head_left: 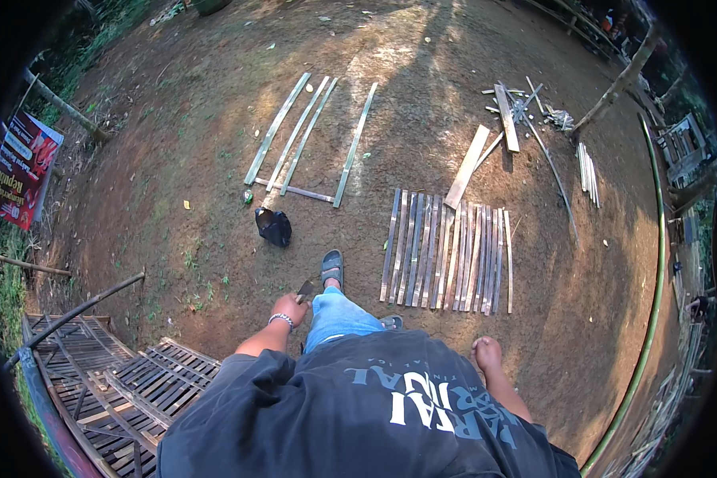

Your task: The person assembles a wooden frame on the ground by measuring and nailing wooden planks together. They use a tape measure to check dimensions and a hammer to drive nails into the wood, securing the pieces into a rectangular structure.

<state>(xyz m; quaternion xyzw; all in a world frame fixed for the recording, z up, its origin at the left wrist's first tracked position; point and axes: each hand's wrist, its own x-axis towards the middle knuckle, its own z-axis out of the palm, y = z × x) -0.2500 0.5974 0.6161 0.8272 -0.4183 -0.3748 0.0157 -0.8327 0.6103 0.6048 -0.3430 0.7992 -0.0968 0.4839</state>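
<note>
My left hand, with a bracelet at the wrist, hangs beside my left leg. Its fingers are closed round a short, dark, flat blade-like tool, whose exact kind I cannot make out. Over on the right, my right hand is held low in a loose fist, with nothing visible in it. A row of narrow wooden slats lies on the ground ahead and to the right, apart from both hands. Farther off at centre left, several long strips lie spaced apart, with a crosspiece near their close ends.
A black bag sits on the dirt ahead. Planks and scattered offcuts lie beyond the slats, near a pale stick bundle. At lower left stands a slatted rack; a long green pole edges the right side.
</note>
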